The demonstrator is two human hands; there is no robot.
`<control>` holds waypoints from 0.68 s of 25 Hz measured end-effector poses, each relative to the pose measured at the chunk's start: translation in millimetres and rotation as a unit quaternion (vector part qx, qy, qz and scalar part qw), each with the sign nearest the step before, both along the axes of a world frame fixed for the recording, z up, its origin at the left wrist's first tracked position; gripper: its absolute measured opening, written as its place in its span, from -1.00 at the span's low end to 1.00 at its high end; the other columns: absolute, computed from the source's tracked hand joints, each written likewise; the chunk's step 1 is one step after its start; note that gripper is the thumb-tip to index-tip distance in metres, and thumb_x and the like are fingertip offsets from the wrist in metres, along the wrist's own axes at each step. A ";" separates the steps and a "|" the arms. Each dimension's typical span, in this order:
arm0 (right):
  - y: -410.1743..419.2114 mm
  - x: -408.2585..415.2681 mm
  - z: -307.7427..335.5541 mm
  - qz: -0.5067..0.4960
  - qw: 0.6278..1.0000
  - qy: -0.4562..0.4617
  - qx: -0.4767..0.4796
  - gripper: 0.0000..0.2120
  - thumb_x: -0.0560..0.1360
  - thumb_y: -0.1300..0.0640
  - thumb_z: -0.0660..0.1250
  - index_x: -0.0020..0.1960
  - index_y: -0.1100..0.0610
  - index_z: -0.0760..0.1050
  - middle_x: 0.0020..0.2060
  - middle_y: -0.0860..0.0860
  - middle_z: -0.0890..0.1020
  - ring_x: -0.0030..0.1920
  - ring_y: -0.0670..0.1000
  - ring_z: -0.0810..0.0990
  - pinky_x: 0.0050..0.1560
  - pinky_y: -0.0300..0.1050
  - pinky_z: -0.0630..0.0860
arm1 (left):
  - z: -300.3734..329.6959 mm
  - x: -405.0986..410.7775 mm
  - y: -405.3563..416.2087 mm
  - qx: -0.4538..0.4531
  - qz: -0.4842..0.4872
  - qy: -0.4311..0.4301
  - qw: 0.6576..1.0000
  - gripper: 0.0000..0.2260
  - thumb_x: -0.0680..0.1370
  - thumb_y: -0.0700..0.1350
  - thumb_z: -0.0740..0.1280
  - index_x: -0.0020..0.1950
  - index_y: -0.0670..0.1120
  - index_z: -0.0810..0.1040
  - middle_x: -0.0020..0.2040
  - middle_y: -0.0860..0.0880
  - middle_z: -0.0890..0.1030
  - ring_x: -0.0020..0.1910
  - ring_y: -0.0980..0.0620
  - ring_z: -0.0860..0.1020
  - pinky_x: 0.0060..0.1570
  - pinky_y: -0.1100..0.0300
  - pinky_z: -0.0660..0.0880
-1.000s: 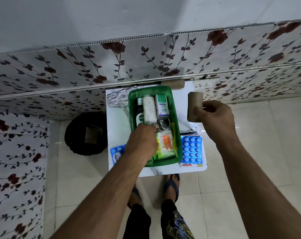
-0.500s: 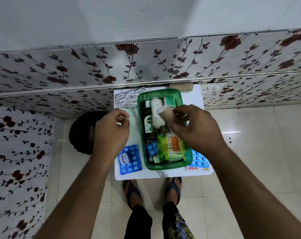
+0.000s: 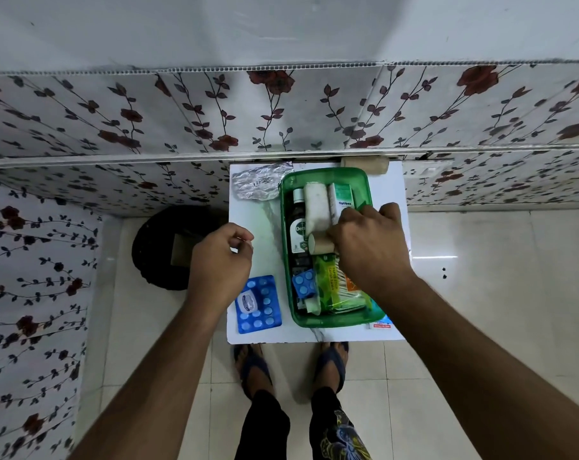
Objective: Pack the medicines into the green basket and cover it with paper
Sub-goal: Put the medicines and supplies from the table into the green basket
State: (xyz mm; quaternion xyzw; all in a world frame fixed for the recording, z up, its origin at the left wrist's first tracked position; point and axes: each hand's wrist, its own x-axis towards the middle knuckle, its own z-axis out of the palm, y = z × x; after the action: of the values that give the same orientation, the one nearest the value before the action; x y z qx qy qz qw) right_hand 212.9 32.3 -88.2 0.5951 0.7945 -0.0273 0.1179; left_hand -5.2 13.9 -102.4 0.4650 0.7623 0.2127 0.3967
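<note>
The green basket (image 3: 326,322) stands on a small white table (image 3: 268,227). It holds a dark bottle (image 3: 298,227), a white bandage roll (image 3: 317,205), a white-green box (image 3: 343,200), a blue blister strip (image 3: 304,283) and a green cotton-bud pack (image 3: 331,283). My right hand (image 3: 367,247) is inside the basket, shut on a beige bandage roll (image 3: 321,244). My left hand (image 3: 220,260) hovers over the table left of the basket, fingers curled, nothing visible in it. A blue blister pack (image 3: 258,305) lies below it. A silver foil strip (image 3: 260,184) lies at the far left corner.
Another beige roll (image 3: 369,165) lies at the table's far edge against the floral wall (image 3: 281,111). A blister pack's corner (image 3: 381,322) pokes out right of the basket. A dark round bin (image 3: 168,247) stands on the floor to the left. My feet (image 3: 291,363) are under the near edge.
My right hand carried the beige roll from the right of the table into the basket and lowered it. My left hand left the basket and drew back to the left.
</note>
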 end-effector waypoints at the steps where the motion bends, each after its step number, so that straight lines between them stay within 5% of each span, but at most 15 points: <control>1: -1.4 0.4 0.5 0.000 1.000 -0.005 0.006 -0.83 0.29 0.22 0.36 -0.19 0.01 0.66 -0.27 -0.02 0.62 -0.18 0.14 0.58 -0.05 0.02 0.20 | -1.3 -0.7 0.9 -0.001 -0.001 0.000 1.000 -0.80 0.51 -0.19 0.30 -0.21 0.11 0.56 -0.16 0.01 0.67 -0.27 -0.04 0.66 -0.14 0.04 0.61; 10: -12.1 8.2 6.5 -0.043 0.995 0.088 0.027 -0.68 0.31 0.18 0.40 0.05 -0.01 0.64 -0.14 -0.01 0.68 -0.08 0.18 0.61 0.00 0.05 0.33 | -7.3 -21.3 -16.3 -0.042 -0.041 0.028 0.998 -0.87 0.48 -0.22 0.35 -0.11 0.02 0.60 -0.17 -0.01 0.65 -0.21 0.01 0.63 -0.25 0.25 0.53; 14: -33.6 37.0 24.6 -0.232 0.912 0.330 0.076 -0.77 0.43 0.18 0.40 0.08 0.02 0.62 -0.06 -0.02 0.66 -0.13 0.08 0.65 -0.01 0.06 0.49 | -12.5 -25.3 -57.7 -0.094 -0.214 0.081 0.969 -0.62 0.34 -0.05 0.53 0.10 0.07 0.52 0.00 0.03 0.51 -0.09 0.05 0.55 -0.08 0.11 0.54; 17: -45.9 52.0 15.7 -0.335 0.864 0.369 0.070 -0.80 0.47 0.22 0.38 0.08 0.05 0.62 -0.01 0.01 0.65 -0.18 0.01 0.63 -0.15 -0.15 0.42 | -22.7 -18.4 -70.2 -0.082 -0.259 0.141 0.952 -0.56 0.34 -0.05 0.53 0.18 0.01 0.50 0.05 -0.01 0.48 0.01 -0.04 0.54 -0.06 0.04 0.54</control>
State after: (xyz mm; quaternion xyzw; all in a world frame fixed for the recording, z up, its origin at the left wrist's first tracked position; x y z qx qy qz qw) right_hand 264.9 -13.6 -72.5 0.7784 0.5330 -0.2271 -0.2418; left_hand -23.7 -56.3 -125.1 0.6375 0.6790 -0.0283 0.3630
